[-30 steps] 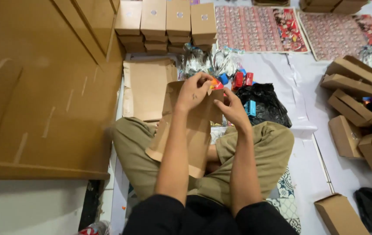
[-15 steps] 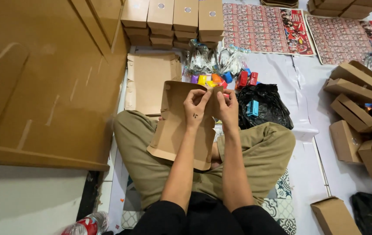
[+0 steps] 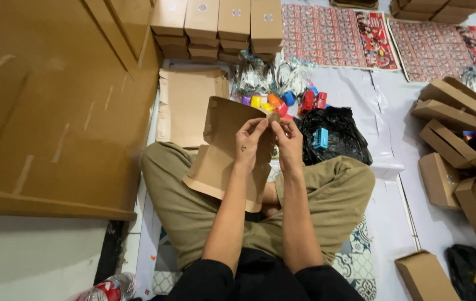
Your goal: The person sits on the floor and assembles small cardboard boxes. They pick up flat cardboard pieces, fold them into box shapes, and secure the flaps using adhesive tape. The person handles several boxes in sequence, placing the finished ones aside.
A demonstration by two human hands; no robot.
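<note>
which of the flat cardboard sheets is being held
The bent sheet over the lap, pinched at its top edge by both hands, left and right. The other flat sheets lie untouched on the floor beyond it.

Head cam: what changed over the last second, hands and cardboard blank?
Both hands, left hand and right hand, drew back from the coloured pieces toward the lap, closing together on the top edge of the flat cardboard blank. The blank came with them and now stands more upright. Nothing was let go. Stacked boxes, black bag and printed sheets stayed put.
</note>
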